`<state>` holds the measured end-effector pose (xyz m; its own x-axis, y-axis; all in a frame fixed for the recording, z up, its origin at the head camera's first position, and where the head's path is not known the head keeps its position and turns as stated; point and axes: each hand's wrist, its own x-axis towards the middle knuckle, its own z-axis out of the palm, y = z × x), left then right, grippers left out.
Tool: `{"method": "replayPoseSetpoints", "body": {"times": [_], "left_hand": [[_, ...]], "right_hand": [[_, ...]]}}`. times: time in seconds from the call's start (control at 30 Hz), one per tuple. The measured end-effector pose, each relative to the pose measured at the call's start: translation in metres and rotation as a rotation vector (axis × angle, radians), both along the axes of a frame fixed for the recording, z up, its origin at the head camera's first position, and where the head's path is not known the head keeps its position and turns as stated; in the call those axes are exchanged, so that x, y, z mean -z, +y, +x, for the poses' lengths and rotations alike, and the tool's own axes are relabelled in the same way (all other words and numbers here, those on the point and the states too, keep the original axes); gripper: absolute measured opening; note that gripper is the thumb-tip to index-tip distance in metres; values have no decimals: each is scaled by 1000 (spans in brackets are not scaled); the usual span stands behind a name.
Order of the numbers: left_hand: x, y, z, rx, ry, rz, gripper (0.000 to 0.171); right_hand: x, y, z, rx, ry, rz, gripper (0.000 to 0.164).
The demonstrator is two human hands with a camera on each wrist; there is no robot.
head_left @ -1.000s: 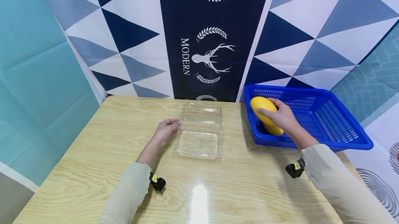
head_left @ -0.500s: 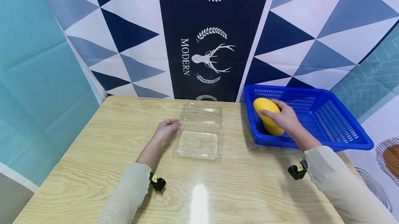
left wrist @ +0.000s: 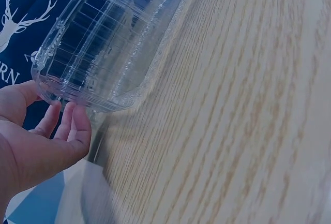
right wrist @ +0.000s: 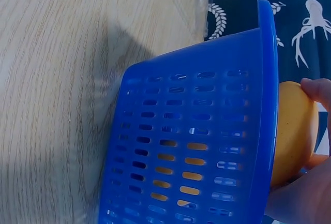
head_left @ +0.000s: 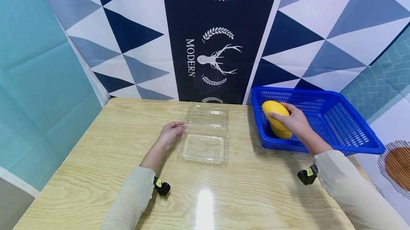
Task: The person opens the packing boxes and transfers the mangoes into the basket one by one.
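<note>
At the hinge side of an open clear plastic clamshell container, my left hand pinches the rim between thumb and fingertips. The container lies flat on the table with its lid folded back. My right hand grips a yellow mango from its right side, inside the blue basket. Just under it a second mango is partly hidden. In the right wrist view the held mango shows above the basket rim, and more yellow appears through the slots.
The blue plastic basket stands at the table's back right, overhanging the right edge. A patterned cloth hangs right behind the wooden table. Bare wood lies between container and basket.
My right hand has moved slightly right and down with the mango, bringing it closer to the one beneath. My left hand and the container have stayed put.
</note>
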<state>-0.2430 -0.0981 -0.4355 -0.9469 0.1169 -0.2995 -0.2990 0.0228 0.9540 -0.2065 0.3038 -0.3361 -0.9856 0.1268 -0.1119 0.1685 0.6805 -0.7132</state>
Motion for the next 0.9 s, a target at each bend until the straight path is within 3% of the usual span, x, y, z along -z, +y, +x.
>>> {"method": "replayPoseSetpoints", "body": {"times": [0.17,0.47,0.9], "left_hand": [[-4,0,1,12,-13,17,43],[-25,1,14,43,-13,14,45],[-27,2,16,39,-13,9,44]], "right_hand": [[1,2,0,10,3,-4,95],[4,7,2,23,0,3,95],[6,12,2,43,-10,27,96]]}}
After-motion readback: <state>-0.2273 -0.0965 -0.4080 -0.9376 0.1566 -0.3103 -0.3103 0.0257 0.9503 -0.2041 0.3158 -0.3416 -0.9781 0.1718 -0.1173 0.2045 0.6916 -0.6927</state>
